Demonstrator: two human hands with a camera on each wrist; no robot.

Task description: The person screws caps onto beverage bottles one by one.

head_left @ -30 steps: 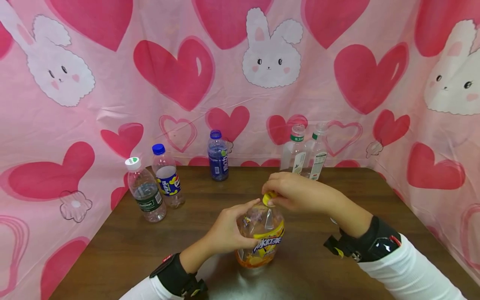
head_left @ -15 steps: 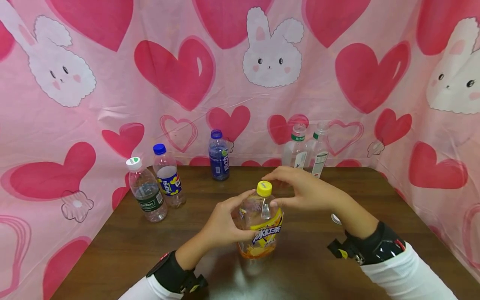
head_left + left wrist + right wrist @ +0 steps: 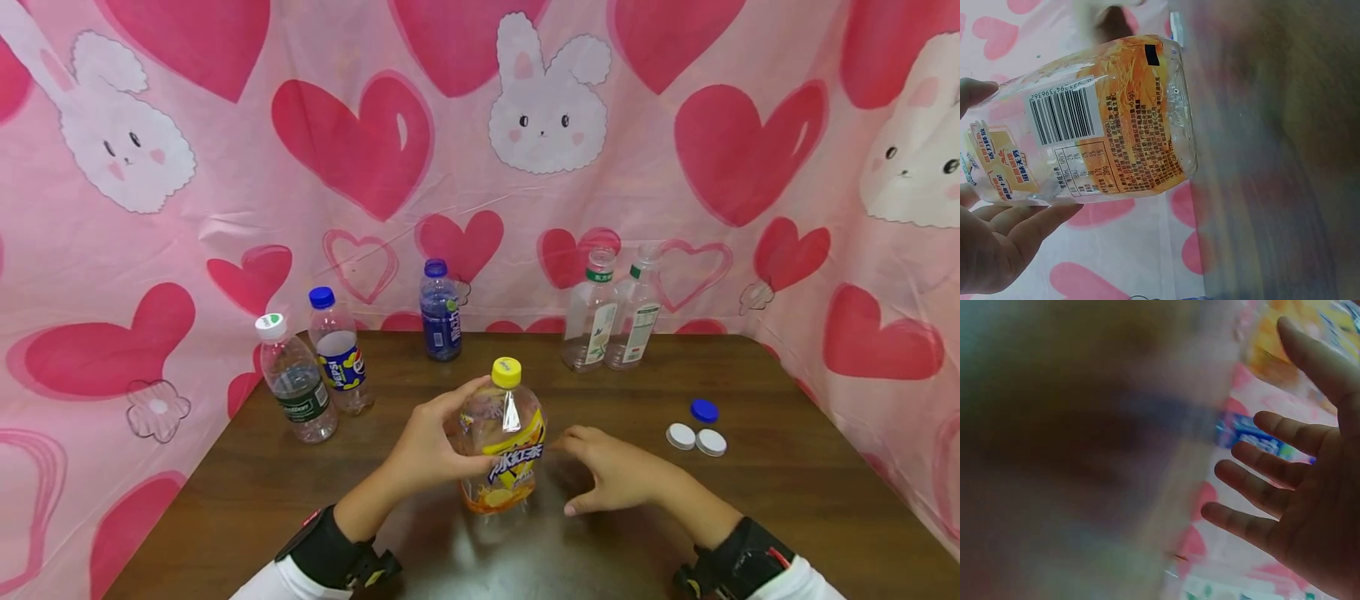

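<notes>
In the head view, my left hand (image 3: 431, 442) grips a clear plastic iced tea bottle (image 3: 516, 458) with a yellow and orange label, thumb in front and fingers behind. A yellow cap (image 3: 506, 372) sits on its neck. The left wrist view shows the label's barcode (image 3: 1065, 112) and the bottle lying between thumb and fingers. Just to the right of the bottle, low over the table, is my right hand (image 3: 622, 471), holding nothing. Its fingers (image 3: 1266, 465) are spread in the right wrist view.
A white-capped bottle (image 3: 300, 392) and a blue-capped Pepsi bottle (image 3: 341, 358) stand at left. A blue bottle (image 3: 441, 321) is behind. Two uncapped clear bottles, one with a white label (image 3: 600, 333), stand back right. A blue cap (image 3: 704, 410) lies near two white caps (image 3: 681, 436).
My right hand has let go of the yellow cap and dropped down to the bottle's right side. The bottle, still in my left hand, has shifted slightly left. The loose caps at right are uncovered.
</notes>
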